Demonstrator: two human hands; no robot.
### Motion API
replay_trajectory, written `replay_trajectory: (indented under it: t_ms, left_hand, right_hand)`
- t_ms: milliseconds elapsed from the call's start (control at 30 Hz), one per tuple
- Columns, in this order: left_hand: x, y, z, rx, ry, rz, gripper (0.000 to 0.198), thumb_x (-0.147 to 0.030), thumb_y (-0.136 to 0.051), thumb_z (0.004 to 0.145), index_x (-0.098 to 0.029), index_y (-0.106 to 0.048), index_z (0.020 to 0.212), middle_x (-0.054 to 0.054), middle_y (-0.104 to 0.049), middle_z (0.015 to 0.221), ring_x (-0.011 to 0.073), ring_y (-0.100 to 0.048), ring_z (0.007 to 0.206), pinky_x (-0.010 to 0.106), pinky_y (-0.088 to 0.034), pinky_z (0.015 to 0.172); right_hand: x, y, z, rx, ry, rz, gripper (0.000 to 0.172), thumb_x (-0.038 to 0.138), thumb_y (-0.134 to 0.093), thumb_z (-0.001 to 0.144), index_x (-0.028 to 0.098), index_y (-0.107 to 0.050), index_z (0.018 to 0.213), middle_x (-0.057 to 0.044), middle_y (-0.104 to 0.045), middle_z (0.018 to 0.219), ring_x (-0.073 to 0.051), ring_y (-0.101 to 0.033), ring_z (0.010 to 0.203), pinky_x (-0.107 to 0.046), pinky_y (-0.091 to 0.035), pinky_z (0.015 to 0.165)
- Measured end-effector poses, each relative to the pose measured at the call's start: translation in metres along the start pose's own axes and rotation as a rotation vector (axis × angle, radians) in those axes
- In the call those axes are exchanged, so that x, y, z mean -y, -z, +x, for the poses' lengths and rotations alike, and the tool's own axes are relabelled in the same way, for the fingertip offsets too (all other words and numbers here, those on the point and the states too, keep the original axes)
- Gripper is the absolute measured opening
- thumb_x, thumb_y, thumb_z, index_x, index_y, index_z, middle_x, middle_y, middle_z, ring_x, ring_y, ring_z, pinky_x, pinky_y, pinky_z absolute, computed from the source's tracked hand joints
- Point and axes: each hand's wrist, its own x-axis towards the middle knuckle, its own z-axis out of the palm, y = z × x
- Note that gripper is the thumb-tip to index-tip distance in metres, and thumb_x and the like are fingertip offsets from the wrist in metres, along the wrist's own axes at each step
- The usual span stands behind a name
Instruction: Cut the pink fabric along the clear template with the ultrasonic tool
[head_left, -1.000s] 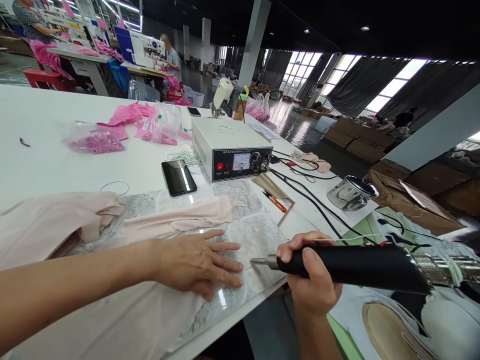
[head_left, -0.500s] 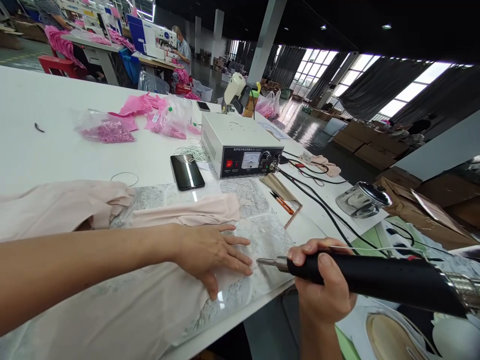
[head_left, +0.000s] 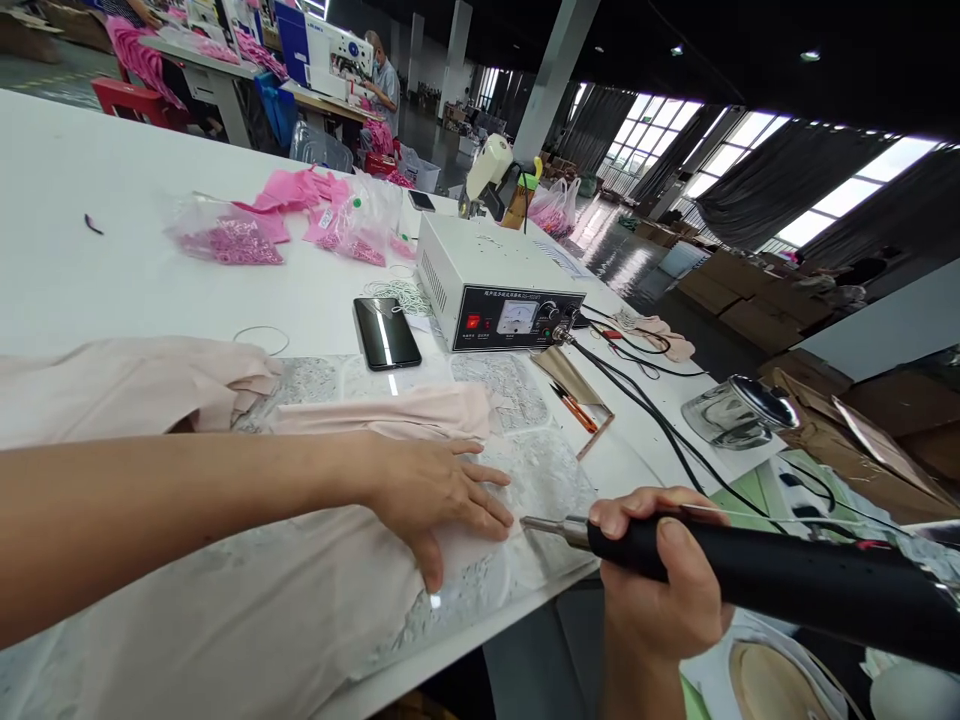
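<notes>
Working at the front edge of a broad white table [head_left: 45, 260], over a glossy grey marble-patterned mat [head_left: 541, 450]. Having a thin pale pink fabric sheet [head_left: 262, 610] spread across the mat, along the surface's front edge; likely to pucker or creep under uneven pressure. Running, from a white metal box [head_left: 487, 260] with a black dial panel, black flexible cables [head_left: 645, 405] over the front edge near its right corner; liable to snag there and jolt the work.

Gripping a long black cylindrical tool [head_left: 750, 565] in the closed right hand [head_left: 671, 585], out past the front edge; apt to wander for want of any wrist rest. Pressing the left hand [head_left: 431, 490] flat on the fabric, with fingers spread and grasping nothing. Lying just beyond the mat's right edge, orange-handled snips [head_left: 576, 408]; could be swept by a shifting cable.

Pointing a slim silver metal tip [head_left: 541, 524] just beside the left fingertips, at the fabric's right end; on any slip, could injure a finger or mark the cloth. Impossible to tell heat or contact there.
</notes>
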Motion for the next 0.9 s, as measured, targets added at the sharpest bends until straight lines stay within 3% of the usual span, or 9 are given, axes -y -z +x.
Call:
replay_trajectory:
  t_ms: [333,500,700,900]
  left_hand:
    - [0.002,0.002,0.003,-0.054,-0.002,-0.125,0.057,-0.037,-0.081,0.073,-0.030,-0.063,0.127,0.001,-0.055,0.139,0.0308,-0.030,0.142,0.050,-0.002,0.119]
    - [0.007,-0.001,0.002,-0.082,-0.017,-0.155,0.065,-0.033,-0.087,0.066,-0.033,-0.062,0.127,-0.001,-0.056,0.138,0.0309,-0.032,0.142,0.048,-0.002,0.120]
    - [0.010,-0.003,0.002,-0.078,-0.059,-0.083,0.062,-0.037,-0.080,0.076,-0.032,-0.058,0.133,0.000,-0.053,0.141,0.0318,-0.031,0.142,0.049,-0.004,0.120]
    - [0.004,0.003,0.003,0.017,0.019,-0.070,0.063,-0.038,-0.078,0.077,-0.033,-0.055,0.136,-0.003,-0.048,0.146,0.0284,-0.025,0.145,0.046,0.000,0.120]
  right_hand:
    - [0.004,0.000,0.000,0.022,-0.031,0.040,0.009,0.022,-0.059,0.067,0.020,-0.059,0.076,0.004,-0.055,0.064,-0.010,-0.051,0.043,-0.030,-0.047,0.047]
    - [0.011,0.004,-0.005,0.091,-0.019,0.098,0.012,0.023,-0.057,0.067,0.018,-0.061,0.077,0.004,-0.056,0.063,-0.010,-0.050,0.041,-0.028,-0.046,0.043]
    - [0.009,0.001,-0.012,0.161,-0.022,0.113,0.010,0.022,-0.057,0.070,0.018,-0.060,0.078,0.004,-0.056,0.064,-0.009,-0.051,0.041,-0.028,-0.047,0.044]
    - [0.007,-0.001,-0.015,0.187,-0.031,0.088,0.008,0.024,-0.057,0.073,0.019,-0.059,0.079,0.004,-0.055,0.066,-0.010,-0.052,0.043,-0.030,-0.048,0.045]
